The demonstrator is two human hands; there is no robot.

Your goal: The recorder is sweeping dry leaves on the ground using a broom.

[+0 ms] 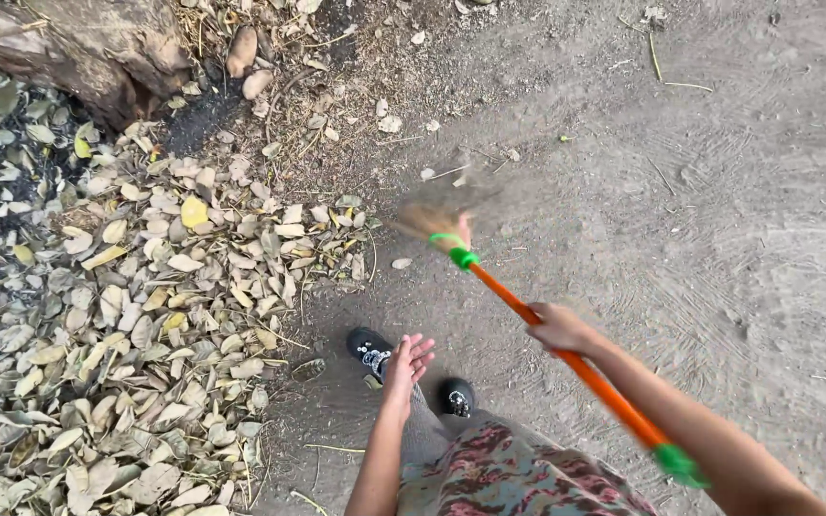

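Tree trunk base (pixel 78 48): top left corner, rough bark, rooted in dark soil.

Dry leaf pile (pixel 126 315): fills the left side of the view, tan and yellow leaves lying loose and thick, its edge ending near the person's shoes. Judged very light and easily scattered.

Black shoes (pixel 371 346): two, at lower centre on bare ground, just right of the leaf edge.

Left hand (pixel 407 361): empty, fingers spread and relaxed, held in the air above the shoes; it touches nothing and is well apart from the other hand.

Broom (pixel 528 311): runs diagonally from upper centre to lower right. Bristle head (pixel 437 215) of straw-coloured fibre, blurred, low over the dirt just right of the leaf pile. A green collar joins the head to a long orange handle, which ends in a green cap at lower right. Judged light, with a stiff, smooth, probably plastic shaft that could slip in a loose palm; the bristles look soft and springy. Best taken on the orange shaft, around mid-length or further back toward the cap, never by the fibre.

Right hand (pixel 558 330): fingers closed around the orange handle at about its middle, carrying the broom alone.

Dirt ground (pixel 719 220): right half of view, grey-brown, packed, marked with curved sweeping streaks, a few twigs and pebbles.
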